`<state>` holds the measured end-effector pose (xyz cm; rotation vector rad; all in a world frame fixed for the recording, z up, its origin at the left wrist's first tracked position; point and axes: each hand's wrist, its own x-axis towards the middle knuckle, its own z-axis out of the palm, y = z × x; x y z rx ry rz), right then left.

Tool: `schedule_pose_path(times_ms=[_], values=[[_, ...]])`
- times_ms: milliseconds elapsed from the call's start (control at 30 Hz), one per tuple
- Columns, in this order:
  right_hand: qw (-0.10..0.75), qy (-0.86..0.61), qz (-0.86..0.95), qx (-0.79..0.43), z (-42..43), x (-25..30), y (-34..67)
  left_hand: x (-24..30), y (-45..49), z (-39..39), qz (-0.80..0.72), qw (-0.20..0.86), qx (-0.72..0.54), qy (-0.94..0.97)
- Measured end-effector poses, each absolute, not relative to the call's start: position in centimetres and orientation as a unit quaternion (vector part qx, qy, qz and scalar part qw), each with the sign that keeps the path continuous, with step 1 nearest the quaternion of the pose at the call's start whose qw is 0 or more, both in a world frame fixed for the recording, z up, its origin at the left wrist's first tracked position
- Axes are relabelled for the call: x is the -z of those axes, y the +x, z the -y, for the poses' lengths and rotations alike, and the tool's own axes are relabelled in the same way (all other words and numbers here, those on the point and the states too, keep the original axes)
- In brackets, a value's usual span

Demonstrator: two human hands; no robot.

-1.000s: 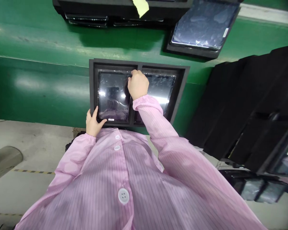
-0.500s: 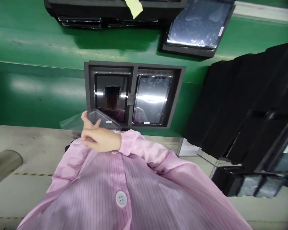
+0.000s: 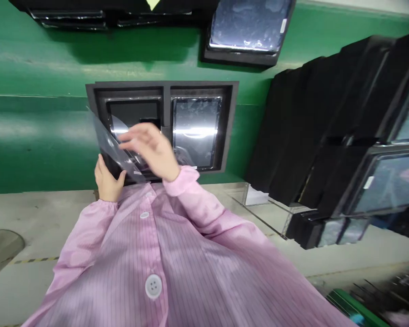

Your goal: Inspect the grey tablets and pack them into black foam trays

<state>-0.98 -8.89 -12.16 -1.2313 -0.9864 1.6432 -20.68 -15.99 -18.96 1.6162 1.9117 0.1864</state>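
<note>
My left hand (image 3: 109,181) is closed at the near left corner of a dark foam tray (image 3: 230,127), thumb and fingers around the lower part of a clear plastic film (image 3: 105,136). The film tilts up over the left compartment, where a black-screened tablet (image 3: 134,109) lies partly hidden. Above this tablet, my right hand (image 3: 153,150) is slightly blurred, its fingers stretched towards the film. Whether the fingertips touch the film, I cannot tell. A second tablet (image 3: 196,118) with a hazy, reflective cover lies in the right compartment.
Another tablet (image 3: 248,22) rests in dark foam at the back. A dark holder (image 3: 122,9) with thin panels stands at the back left. Tall stacks of black trays (image 3: 293,122) rise on the right. The green table (image 3: 37,150) ends close to my body.
My right hand has moved away from my left hand and up over the left tablet. The clear film has gone from lying low to standing more upright. The view has shifted right.
</note>
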Motion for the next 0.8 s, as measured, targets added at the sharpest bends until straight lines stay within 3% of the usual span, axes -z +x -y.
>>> schedule_pose_path(times_ms=[100, 200, 267, 367, 633, 733, 800], values=[[0.353, -0.673, 0.479, -0.44, 7.1, 15.3, 7.5, 18.1, -19.1, 15.8, -0.705, 0.25, -0.04, 0.662], [0.194, -0.782, 0.554, -0.212, 6.1, 17.4, 15.5, 17.8, -17.7, 15.5, -0.651, 0.249, -0.02, 0.717], [0.093, -0.791, 0.585, -0.154, 5.5, 18.2, 19.1, 17.9, -16.8, 15.0, -0.614, 0.259, -0.007, 0.746], [0.04, -0.772, 0.612, -0.165, 4.5, 18.8, 21.7, 17.8, -14.8, 13.8, -0.571, 0.283, -0.01, 0.771], [0.045, -0.766, 0.613, -0.189, 4.9, 17.1, 19.9, 18.9, -6.6, 12.3, -0.509, 0.322, -0.033, 0.798], [0.044, -0.775, 0.579, -0.252, 8.0, 14.1, 16.1, 20.4, -5.6, 12.8, -0.521, 0.322, -0.019, 0.79], [0.092, -0.748, 0.566, -0.334, 10.3, 12.0, 12.9, 21.2, -5.5, 13.1, -0.537, 0.328, -0.034, 0.776]])
